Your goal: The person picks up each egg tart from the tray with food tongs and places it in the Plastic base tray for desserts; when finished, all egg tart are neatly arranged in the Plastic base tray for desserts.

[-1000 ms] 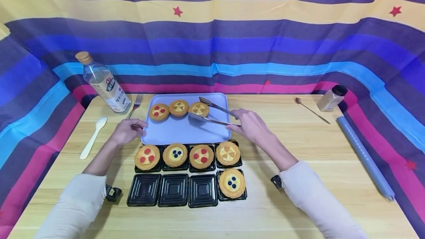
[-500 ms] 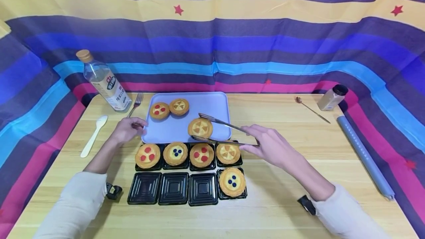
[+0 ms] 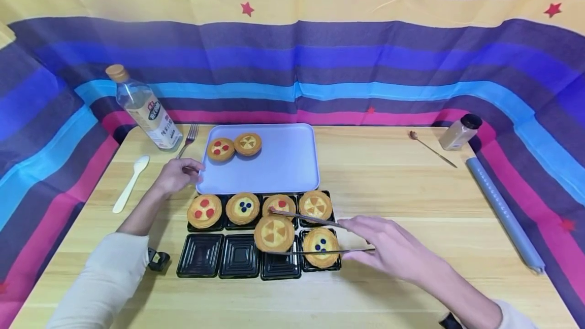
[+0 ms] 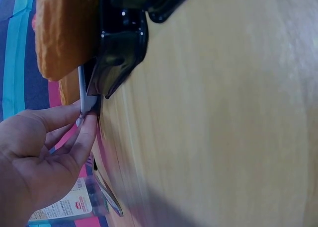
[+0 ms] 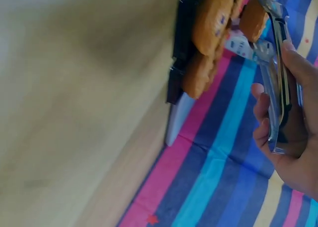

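My right hand (image 3: 388,245) grips metal tongs (image 5: 278,83), which pinch an egg tart with tan wedge topping (image 3: 274,234). That tart hangs above the front row of black square trays (image 3: 280,267), partly covering a red-dotted tart (image 3: 280,204) behind it. My left hand (image 3: 177,175) pinches the left rim of a lilac tray (image 3: 260,179); the left wrist view shows thumb and fingers on its edge. Two tarts (image 3: 221,150) lie on that tray's left part. Beside the held one, a blue-dotted tart (image 3: 321,240) sits in the front row's right-hand black tray.
Behind the black trays' front row, the back row holds several tarts (image 3: 204,211). A bottle (image 3: 148,110), fork (image 3: 189,138) and white spoon (image 3: 131,184) are at left. A jar (image 3: 460,132), a thin long-handled spoon (image 3: 431,149) and a grey-blue roll (image 3: 505,215) are at right.
The tongs have lifted a wedge-topped tart off the lilac tray and carried it toward the front, over the black trays. My left hand has stayed at the tray's rim.
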{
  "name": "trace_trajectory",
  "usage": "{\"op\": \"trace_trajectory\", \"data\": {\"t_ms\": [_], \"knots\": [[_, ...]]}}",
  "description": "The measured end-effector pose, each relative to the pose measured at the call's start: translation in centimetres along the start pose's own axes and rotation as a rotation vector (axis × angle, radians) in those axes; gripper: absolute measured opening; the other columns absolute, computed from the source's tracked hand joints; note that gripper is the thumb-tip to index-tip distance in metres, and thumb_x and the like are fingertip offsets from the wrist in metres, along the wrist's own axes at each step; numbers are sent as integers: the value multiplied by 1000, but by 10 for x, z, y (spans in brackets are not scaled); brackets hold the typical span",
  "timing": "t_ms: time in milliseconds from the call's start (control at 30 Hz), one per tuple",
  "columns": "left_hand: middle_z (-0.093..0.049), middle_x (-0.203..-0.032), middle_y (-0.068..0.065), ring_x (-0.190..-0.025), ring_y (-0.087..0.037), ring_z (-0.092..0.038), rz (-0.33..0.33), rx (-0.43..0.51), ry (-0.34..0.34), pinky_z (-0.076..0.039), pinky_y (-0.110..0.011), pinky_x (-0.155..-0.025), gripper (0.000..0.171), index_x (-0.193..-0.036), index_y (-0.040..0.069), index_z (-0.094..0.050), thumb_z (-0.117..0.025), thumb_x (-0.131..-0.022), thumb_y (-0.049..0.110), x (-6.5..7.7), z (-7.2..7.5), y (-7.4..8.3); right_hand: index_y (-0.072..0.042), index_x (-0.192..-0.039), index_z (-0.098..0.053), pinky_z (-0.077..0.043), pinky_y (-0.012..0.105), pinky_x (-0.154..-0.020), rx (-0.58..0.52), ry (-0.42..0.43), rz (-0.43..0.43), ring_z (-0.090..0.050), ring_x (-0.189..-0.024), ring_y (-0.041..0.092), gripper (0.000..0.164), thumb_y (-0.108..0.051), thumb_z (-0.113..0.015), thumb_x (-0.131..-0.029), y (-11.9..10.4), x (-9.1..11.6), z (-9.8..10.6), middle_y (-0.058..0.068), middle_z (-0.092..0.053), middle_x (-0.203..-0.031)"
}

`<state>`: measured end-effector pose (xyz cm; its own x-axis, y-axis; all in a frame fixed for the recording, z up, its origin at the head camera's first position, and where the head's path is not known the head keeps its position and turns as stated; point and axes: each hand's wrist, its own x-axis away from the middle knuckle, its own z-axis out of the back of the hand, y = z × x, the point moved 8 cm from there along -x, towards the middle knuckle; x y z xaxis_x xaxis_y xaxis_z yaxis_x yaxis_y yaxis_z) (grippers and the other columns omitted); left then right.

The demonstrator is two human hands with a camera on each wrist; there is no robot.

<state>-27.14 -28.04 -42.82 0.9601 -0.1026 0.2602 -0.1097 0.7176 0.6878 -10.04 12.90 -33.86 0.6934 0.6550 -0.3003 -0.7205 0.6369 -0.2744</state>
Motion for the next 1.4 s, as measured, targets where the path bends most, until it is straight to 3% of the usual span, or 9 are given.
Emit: {"op": "trace_trajectory", "data": {"t_ms": [267,533,900,1133,1400], "knots": [[-63,-106,-25,-91,-25,-59,-22,-3,5,-51,-24,-69,33,-116,-5,-60,-64,-85,5,-2,1,2,-11,-119,-64,-56,30,-80,2,49,72,-66,-95,12,55,-37,-78,-73,-11,24,-5,-3,-69,-110],[-62,-107,-25,-91,-25,-59,-17,1,4,-51,-24,-70,33,-116,-5,-60,-64,-85,5,-1,1,0,-10,-118,-65,-56,31,-81,7,42,66,-66,-95,11,55,-41,-77,-73,-10,30,-18,-3,-69,-109],[-62,-107,-26,-92,-27,-60,-23,-2,9,-52,-25,-71,33,-115,-6,-60,-64,-84,3,-1,2,2,-9,-118,-64,-56,31,-80,14,38,42,-67,-94,12,58,-40,-79,-72,-4,30,-23,-2,-70,-107],[-63,-106,-26,-92,-27,-60,-28,-11,16,-51,-24,-69,32,-114,-6,-61,-65,-84,4,0,2,3,-9,-121,-62,-56,32,-80,-11,4,41,-67,-95,13,58,-45,-73,-77,-5,28,-23,-2,-69,-109],[-63,-105,-24,-90,-25,-59,-15,-10,6,-50,-25,-70,33,-116,-5,-60,-64,-84,4,-1,1,1,-11,-123,-61,-56,31,-83,-72,9,41,-66,-99,12,58,-42,-75,-76,-7,11,-17,-3,-68,-113]]}}
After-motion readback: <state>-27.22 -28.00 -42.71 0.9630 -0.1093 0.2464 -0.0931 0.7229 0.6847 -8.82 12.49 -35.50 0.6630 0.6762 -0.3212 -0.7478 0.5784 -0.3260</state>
